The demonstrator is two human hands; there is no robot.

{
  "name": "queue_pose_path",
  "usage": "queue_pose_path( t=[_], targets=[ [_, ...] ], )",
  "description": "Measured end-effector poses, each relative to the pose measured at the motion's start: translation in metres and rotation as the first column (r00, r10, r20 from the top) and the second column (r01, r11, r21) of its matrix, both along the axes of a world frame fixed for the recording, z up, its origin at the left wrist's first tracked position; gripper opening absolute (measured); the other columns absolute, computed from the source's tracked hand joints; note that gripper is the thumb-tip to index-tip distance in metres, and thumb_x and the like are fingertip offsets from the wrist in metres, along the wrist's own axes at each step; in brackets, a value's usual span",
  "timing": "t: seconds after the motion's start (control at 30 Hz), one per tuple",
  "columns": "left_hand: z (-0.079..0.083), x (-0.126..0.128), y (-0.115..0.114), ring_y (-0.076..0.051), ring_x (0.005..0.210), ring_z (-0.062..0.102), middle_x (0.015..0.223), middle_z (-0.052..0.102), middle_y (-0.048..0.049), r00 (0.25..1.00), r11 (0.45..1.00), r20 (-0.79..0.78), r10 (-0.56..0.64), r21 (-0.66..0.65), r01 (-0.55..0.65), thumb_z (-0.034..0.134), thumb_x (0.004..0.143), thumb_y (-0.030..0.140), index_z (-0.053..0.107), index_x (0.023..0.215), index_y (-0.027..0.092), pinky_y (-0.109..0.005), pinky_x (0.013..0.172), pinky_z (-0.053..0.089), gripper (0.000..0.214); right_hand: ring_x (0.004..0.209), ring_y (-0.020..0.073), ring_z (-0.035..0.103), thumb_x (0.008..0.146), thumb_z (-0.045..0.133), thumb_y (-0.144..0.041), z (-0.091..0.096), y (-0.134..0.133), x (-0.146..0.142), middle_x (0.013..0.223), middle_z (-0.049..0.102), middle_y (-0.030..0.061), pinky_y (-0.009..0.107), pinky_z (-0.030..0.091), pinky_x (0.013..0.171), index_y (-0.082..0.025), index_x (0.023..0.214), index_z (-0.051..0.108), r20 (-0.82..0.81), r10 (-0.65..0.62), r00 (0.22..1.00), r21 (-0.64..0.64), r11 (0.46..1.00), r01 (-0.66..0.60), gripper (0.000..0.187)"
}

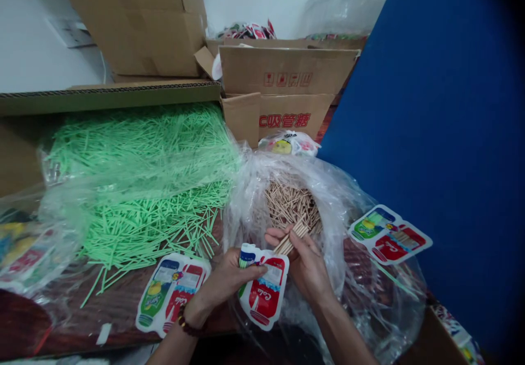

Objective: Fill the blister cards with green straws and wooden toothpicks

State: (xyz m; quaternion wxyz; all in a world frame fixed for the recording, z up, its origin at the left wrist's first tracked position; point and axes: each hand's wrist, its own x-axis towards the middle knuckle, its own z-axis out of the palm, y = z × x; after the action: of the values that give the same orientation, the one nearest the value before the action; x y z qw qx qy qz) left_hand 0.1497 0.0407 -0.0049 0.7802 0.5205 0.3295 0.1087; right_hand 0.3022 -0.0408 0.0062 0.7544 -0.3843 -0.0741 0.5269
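The left hand (234, 277) pinches a Cola-printed pouch (264, 302), thumb across its front; the right hand (310, 264) grips a bundle of brown sticks (290, 239), just up and right of the left grip, its long axis slanting down-left to the pouch's top edge; whether its end is inside, I cannot tell; beyond, loose brown sticks (293, 198) lie in a crumpled clear bag (336, 190); green sticks (159, 217) and a second pouch (153, 291) occupy the tabletop (118, 310) leftward; the left thumb lies nearest the bundle's lower end.
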Motion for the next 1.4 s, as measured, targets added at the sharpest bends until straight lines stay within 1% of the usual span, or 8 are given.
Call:
queue_pose_path(
  t=[0.33, 0.5, 0.6, 0.77, 0.83, 0.93, 1.17, 1.4],
  targets=[
    [0.004, 0.002, -0.001, -0.011, 0.059, 0.053, 0.067, 0.065, 0.0010, 1.000, 1.000, 0.000, 0.001, -0.027, -0.001, 0.077, 0.070, 0.029, 0.067, 0.079, 0.012, -0.022, 0.059, 0.043, 0.022, 0.097, 0.0260, 0.068, 0.080, 0.068, -0.034, -0.005, 0.000, -0.013, 0.098, 0.073, 0.0092, 0.038, 0.056, 0.076, -0.022, 0.096, 0.055, -0.008, -0.081, 0.997, -0.002, 0.997, 0.081, 0.024],
    [-0.004, 0.004, 0.003, -0.014, 0.066, 0.059, 0.077, 0.070, -0.0025, 1.000, 1.000, 0.003, 0.007, 0.007, -0.007, 0.077, 0.070, 0.031, 0.068, 0.085, 0.012, -0.024, 0.064, 0.046, 0.026, 0.088, 0.0205, 0.069, 0.086, 0.061, -0.035, -0.010, -0.006, -0.007, 0.106, 0.072, 0.0066, 0.035, 0.054, 0.078, -0.021, 0.090, 0.059, 0.191, 0.101, 0.976, -0.005, 0.995, -0.102, 0.014],
    [-0.002, 0.007, 0.007, -0.014, 0.066, 0.060, 0.074, 0.070, -0.0009, 1.000, 0.997, 0.024, 0.009, 0.078, -0.011, 0.078, 0.069, 0.030, 0.069, 0.083, 0.013, -0.023, 0.065, 0.046, 0.024, 0.102, 0.0214, 0.065, 0.084, 0.064, -0.031, -0.007, -0.005, 0.001, 0.118, 0.067, 0.0060, 0.035, 0.050, 0.088, -0.021, 0.092, 0.062, 0.339, 0.232, 0.911, -0.024, 0.971, -0.239, 0.013],
    [0.001, 0.012, 0.012, -0.015, 0.067, 0.061, 0.076, 0.072, -0.0023, 0.997, 0.995, 0.078, -0.014, 0.102, 0.006, 0.076, 0.072, 0.029, 0.071, 0.084, 0.012, -0.024, 0.066, 0.048, 0.022, 0.108, 0.0248, 0.062, 0.087, 0.058, -0.037, 0.006, 0.006, 0.016, 0.117, 0.067, 0.0058, 0.043, 0.050, 0.090, -0.027, 0.111, 0.057, 0.411, 0.158, 0.898, 0.076, 0.976, -0.206, 0.026],
    [-0.001, 0.014, 0.014, -0.015, 0.067, 0.062, 0.076, 0.073, -0.0027, 0.995, 0.996, 0.097, 0.003, 0.089, -0.012, 0.077, 0.071, 0.029, 0.072, 0.083, 0.012, -0.024, 0.066, 0.048, 0.021, 0.108, 0.0241, 0.062, 0.091, 0.052, -0.039, 0.010, 0.011, 0.019, 0.114, 0.068, 0.0061, 0.042, 0.048, 0.093, -0.025, 0.106, 0.061, 0.533, 0.141, 0.834, 0.039, 0.981, -0.191, 0.023],
    [-0.005, 0.016, 0.016, -0.014, 0.068, 0.062, 0.079, 0.073, -0.0017, 0.988, 0.995, 0.144, 0.062, 0.064, -0.072, 0.077, 0.071, 0.027, 0.072, 0.084, 0.014, -0.024, 0.069, 0.049, 0.019, 0.107, 0.0209, 0.062, 0.093, 0.048, -0.037, 0.012, 0.015, 0.019, 0.111, 0.069, 0.0045, 0.038, 0.045, 0.098, -0.024, 0.099, 0.068, 0.748, 0.202, 0.632, -0.062, 0.970, -0.237, 0.024],
    [-0.004, 0.016, 0.025, -0.014, 0.069, 0.062, 0.076, 0.072, -0.0021, 0.970, 0.979, 0.215, 0.110, 0.145, -0.143, 0.075, 0.073, 0.025, 0.071, 0.080, 0.012, -0.024, 0.070, 0.049, 0.015, 0.125, 0.0201, 0.049, 0.094, 0.046, -0.035, 0.029, 0.015, 0.034, 0.136, 0.054, 0.0027, 0.040, 0.035, 0.108, -0.029, 0.130, 0.054, 0.932, 0.300, 0.205, -0.185, 0.877, -0.444, 0.037],
    [0.007, 0.013, 0.029, -0.016, 0.069, 0.063, 0.075, 0.073, -0.0033, 0.971, 0.949, 0.187, 0.146, 0.249, -0.191, 0.075, 0.073, 0.027, 0.074, 0.082, 0.011, -0.024, 0.068, 0.049, 0.019, 0.115, 0.0215, 0.057, 0.090, 0.055, -0.034, 0.035, 0.011, 0.043, 0.123, 0.064, 0.0042, 0.038, 0.041, 0.102, -0.026, 0.113, 0.066, 0.895, 0.291, 0.337, -0.153, 0.912, -0.380, 0.027]
  ],
)
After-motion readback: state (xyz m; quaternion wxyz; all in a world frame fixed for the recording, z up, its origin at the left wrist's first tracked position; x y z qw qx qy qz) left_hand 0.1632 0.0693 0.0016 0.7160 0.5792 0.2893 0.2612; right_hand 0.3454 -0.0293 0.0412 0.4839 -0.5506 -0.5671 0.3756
